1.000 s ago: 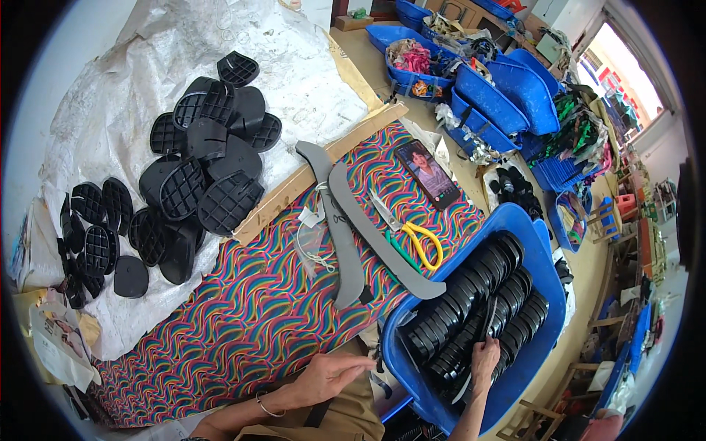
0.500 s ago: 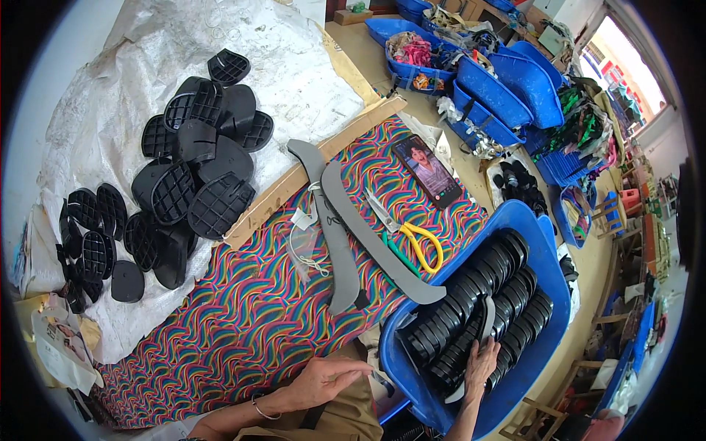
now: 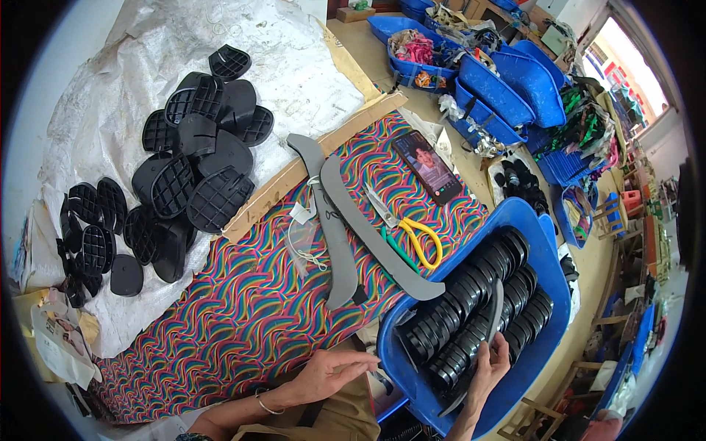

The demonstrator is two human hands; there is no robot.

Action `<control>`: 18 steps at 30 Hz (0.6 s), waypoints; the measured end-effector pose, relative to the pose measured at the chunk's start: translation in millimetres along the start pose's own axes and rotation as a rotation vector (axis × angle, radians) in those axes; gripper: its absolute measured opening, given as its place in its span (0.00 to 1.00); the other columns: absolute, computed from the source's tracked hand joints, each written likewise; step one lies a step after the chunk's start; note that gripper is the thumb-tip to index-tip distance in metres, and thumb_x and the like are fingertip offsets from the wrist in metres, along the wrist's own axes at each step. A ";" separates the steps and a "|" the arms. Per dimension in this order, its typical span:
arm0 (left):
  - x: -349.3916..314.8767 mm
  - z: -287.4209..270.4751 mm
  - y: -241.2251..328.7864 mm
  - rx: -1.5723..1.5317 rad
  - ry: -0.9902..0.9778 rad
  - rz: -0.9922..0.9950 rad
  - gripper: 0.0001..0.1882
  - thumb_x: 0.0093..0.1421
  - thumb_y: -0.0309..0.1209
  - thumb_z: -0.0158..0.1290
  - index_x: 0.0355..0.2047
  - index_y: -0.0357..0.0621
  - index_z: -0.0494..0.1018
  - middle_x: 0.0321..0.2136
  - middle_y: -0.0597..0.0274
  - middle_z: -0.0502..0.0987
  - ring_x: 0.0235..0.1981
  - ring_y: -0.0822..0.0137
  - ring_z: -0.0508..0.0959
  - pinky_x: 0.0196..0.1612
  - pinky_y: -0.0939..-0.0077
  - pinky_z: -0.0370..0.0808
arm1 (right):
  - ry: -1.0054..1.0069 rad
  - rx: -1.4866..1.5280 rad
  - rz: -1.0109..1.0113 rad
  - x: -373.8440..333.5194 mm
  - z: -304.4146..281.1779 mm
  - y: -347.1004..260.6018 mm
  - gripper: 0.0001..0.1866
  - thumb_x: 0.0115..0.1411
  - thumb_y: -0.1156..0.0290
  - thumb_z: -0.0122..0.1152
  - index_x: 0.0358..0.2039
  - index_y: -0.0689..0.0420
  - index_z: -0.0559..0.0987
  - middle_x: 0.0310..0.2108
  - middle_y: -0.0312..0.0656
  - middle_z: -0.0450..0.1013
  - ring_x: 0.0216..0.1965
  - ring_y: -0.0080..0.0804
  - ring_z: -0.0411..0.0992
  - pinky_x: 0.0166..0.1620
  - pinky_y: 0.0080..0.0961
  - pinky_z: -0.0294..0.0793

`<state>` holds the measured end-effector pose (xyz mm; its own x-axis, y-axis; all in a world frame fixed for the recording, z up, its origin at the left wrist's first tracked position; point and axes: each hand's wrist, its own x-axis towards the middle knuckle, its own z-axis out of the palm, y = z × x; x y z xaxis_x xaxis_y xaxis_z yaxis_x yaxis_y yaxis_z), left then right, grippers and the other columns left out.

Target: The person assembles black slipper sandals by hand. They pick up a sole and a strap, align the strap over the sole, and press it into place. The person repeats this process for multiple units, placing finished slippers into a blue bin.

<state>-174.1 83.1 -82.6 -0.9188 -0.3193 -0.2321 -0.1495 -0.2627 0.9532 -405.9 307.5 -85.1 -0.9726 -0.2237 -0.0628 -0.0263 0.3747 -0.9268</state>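
Observation:
My right hand (image 3: 488, 370) grips a thin, curved grey strip (image 3: 498, 309) between thumb and fingers, over a blue tub (image 3: 557, 220). In the tub, glossy black curved pieces (image 3: 478, 268) stand in tight rows, partly covered by the strip and my hand. My left hand (image 3: 331, 376) hovers by the table's near edge with fingers stretched out and nothing in them. Two larger grey strips with curved ends (image 3: 371, 239) lie on the patterned tablecloth (image 3: 257, 309). Beside them are yellow-handled scissors (image 3: 415, 237) and a green-handled tool (image 3: 399, 251).
A phone (image 3: 426, 167) lies at the table's far right corner. Black heel-shaped pieces with gridded undersides (image 3: 220, 202) are heaped on a white woven sheet (image 3: 294, 81) at left, behind a wooden edge (image 3: 272, 198). More blue tubs (image 3: 493, 92) with scraps stand on the floor beyond.
My right hand has raised and tilted the grey strip, which now shows edge-on above the black rows. The left hand has shifted slightly to the right and up.

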 end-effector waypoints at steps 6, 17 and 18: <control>24.1 15.4 16.7 -0.296 -0.048 -0.036 0.23 0.71 0.29 0.47 0.64 0.36 0.63 0.51 0.52 0.76 0.54 0.66 0.75 0.59 0.72 0.69 | -0.204 0.216 -0.023 -50.3 52.3 -41.4 0.24 0.49 0.88 0.66 0.48 0.63 0.74 0.40 0.37 0.71 0.38 0.22 0.73 0.42 0.16 0.71; 35.8 9.3 10.0 -0.332 0.045 0.067 0.21 0.72 0.32 0.45 0.61 0.34 0.64 0.53 0.61 0.72 0.52 0.74 0.70 0.57 0.75 0.67 | -0.344 0.109 -0.355 -81.7 117.0 -50.4 0.24 0.46 0.85 0.73 0.44 0.64 0.75 0.40 0.40 0.70 0.39 0.26 0.74 0.40 0.20 0.74; 35.9 7.9 12.4 -0.341 0.043 0.076 0.21 0.72 0.32 0.45 0.61 0.33 0.63 0.53 0.60 0.72 0.53 0.73 0.70 0.58 0.74 0.67 | -0.358 0.087 -0.384 -80.8 118.0 -54.8 0.24 0.46 0.86 0.73 0.44 0.64 0.75 0.40 0.41 0.70 0.39 0.26 0.74 0.40 0.20 0.74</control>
<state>-211.8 75.6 -77.5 -0.9054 -0.3858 -0.1775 0.0562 -0.5232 0.8504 -298.7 198.9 -73.0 -0.7565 -0.6289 0.1791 -0.3315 0.1328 -0.9341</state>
